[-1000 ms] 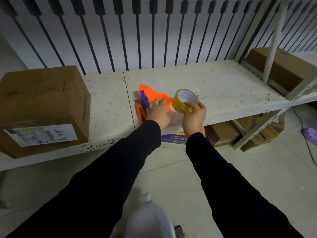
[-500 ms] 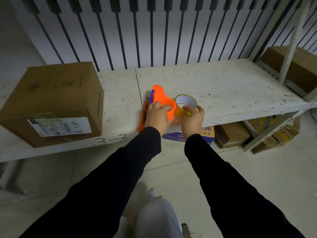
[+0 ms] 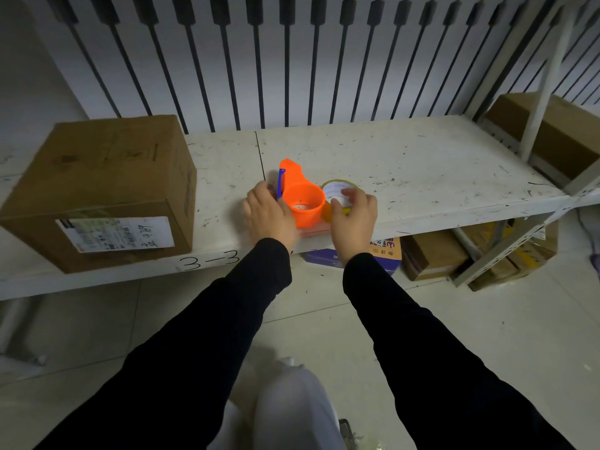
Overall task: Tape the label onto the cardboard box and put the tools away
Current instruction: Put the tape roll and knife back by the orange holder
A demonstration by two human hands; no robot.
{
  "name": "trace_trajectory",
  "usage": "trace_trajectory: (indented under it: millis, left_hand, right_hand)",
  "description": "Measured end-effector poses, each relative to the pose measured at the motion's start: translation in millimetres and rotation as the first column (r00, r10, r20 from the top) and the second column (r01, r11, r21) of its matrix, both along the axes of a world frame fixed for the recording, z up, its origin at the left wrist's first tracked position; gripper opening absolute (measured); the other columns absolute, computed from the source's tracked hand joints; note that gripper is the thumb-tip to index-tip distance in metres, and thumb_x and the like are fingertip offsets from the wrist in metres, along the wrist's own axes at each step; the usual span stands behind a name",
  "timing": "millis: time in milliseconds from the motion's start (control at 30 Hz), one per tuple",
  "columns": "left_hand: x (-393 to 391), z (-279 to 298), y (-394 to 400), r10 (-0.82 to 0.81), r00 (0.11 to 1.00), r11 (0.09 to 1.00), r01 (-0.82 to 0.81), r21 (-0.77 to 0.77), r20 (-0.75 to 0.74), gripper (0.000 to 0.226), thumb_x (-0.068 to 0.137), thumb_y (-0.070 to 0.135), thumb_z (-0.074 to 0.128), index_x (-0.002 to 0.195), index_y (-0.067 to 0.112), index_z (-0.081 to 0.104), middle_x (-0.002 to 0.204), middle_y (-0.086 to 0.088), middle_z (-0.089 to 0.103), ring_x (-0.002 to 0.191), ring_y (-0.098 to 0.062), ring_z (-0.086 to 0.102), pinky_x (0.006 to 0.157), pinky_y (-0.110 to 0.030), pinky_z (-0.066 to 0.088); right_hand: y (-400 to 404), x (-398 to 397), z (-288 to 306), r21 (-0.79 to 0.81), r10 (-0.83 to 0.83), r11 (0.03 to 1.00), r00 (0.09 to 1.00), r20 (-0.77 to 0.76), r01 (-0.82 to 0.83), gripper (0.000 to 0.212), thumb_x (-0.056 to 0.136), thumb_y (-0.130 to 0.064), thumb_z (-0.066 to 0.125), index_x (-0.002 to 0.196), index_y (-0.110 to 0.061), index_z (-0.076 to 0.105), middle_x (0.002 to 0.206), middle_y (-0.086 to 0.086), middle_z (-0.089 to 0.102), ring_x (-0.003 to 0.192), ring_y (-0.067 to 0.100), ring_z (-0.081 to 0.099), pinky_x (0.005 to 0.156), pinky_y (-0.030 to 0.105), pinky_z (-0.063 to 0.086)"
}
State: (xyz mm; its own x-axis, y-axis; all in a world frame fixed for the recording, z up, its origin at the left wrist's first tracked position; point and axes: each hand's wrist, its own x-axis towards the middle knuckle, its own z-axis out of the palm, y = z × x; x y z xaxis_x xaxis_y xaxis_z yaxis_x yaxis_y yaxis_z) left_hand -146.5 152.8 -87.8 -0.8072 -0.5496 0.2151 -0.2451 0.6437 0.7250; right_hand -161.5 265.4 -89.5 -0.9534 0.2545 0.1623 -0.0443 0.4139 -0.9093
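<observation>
Shelf [image 3: 422, 177]: tape roll [image 3: 337, 198] now beside dispenser [image 3: 303, 203]

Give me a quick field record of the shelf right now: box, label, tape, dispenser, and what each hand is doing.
cardboard box: on the white shelf, left end, apart from both hands
label: on the box's front face, handwriting at its right end
tape roll: yellow, on the shelf beside the dispenser's right side
tape dispenser: orange with a blue part, on the shelf near the front edge
left hand: resting against the dispenser's left side
right hand: fingers over the tape roll
shelf marking: "3-3" on the front edge
</observation>
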Motion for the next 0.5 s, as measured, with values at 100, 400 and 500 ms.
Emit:
trace_trajectory:
  millis: [100,400,500]
  left_hand:
    - [-1,-5,-11,0.017,0.995,1.0,-0.017,0.002,0.099,0.04,0.093,0.011,0.045,0.132,0.005,0.039,0.137,-0.015,0.045,0.128,-0.029,0.038,0.105,-0.035,0.031]
    - [-3,-15,-21,-0.073,0.933,0.997,0.07,0.021,0.353,0.046,0.085,0.02,0.059,0.125,0.001,0.044,0.128,-0.021,0.051,0.12,-0.034,0.047,0.102,-0.04,0.04]
    - [-3,-13,-25,-0.059,0.919,0.998,0.045,0.045,0.39,0.031,0.091,0.014,0.049,0.119,0.0,0.048,0.121,-0.021,0.057,0.11,-0.037,0.056,0.092,-0.044,0.049]
  right_hand:
    - [-13,4,4,-0.001,0.064,0.998,0.996,-0.065,-0.065,0.012,0.086,-0.013,0.054,0.088,-0.005,0.063,0.099,0.014,0.06,0.091,0.027,0.056,0.084,0.042,0.048]
    - [-51,17,9,-0.087,0.232,0.968,0.972,-0.032,-0.234,0.012,0.086,-0.008,0.054,0.079,-0.015,0.06,0.075,0.002,0.058,0.069,0.016,0.051,0.061,0.022,0.039]
    - [-57,20,7,-0.069,0.264,0.962,0.964,-0.008,-0.264,0.011,0.087,-0.008,0.053,0.083,-0.009,0.063,0.076,0.001,0.058,0.064,0.012,0.05,0.059,0.017,0.038]
